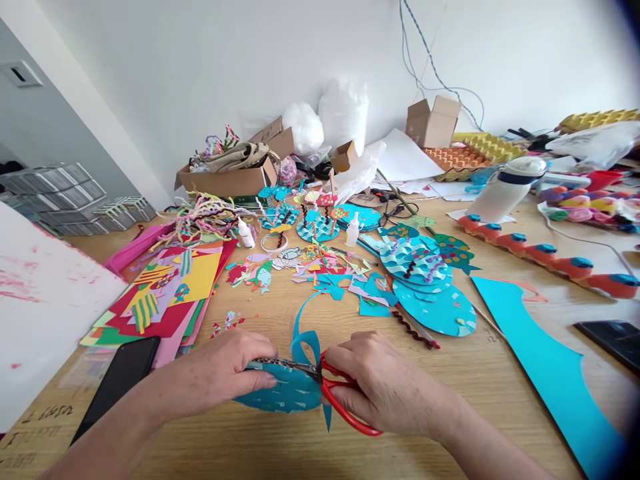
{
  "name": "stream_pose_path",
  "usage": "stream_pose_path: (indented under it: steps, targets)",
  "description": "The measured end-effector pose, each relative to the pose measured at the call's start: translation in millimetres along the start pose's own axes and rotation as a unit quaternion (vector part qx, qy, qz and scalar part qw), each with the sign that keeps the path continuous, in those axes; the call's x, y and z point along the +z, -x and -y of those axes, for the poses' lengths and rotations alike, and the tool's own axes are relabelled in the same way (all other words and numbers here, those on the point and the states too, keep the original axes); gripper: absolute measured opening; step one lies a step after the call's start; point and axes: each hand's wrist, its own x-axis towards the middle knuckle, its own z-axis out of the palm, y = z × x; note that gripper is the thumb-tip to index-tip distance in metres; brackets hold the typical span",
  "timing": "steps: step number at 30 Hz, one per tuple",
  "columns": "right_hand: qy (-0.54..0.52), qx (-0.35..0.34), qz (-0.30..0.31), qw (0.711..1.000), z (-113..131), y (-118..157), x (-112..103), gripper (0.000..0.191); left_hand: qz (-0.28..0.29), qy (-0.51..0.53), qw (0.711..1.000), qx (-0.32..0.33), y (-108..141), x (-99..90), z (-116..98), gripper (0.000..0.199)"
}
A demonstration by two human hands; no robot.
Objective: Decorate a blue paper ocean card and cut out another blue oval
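Observation:
My left hand (235,370) pinches the left side of a rounded piece of blue patterned paper (287,393), thumb on the face turned to me. Red-handled scissors (345,408) are in my right hand (383,383), with fingers through the loops. Their blades lie along the paper's upper edge and point left, towards my left fingers. A thin blue paper strip (306,340) curls up from that edge beside the blades. Below the scissors' pivot hangs a small pointed blue offcut (327,418). The blade tips are partly hidden near my left hand.
Stacked blue paper discs (435,310) lie right of centre, near a large cut blue sheet (530,353). Paper scraps (330,260) and glue bottles (353,230) are ahead. Coloured paper (205,267) and a black phone (117,383) lie left; an orange egg-carton strip (545,257) lies right.

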Motion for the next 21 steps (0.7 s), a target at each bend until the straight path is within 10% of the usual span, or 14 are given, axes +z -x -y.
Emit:
stream_pose_path:
  steps: [21]
  targets:
    - [0.002,-0.014,-0.002,1.000,1.4,-4.0,2.1,0.014,0.002,0.017,1.000,-0.007,-3.2,-3.1,-2.3,0.016]
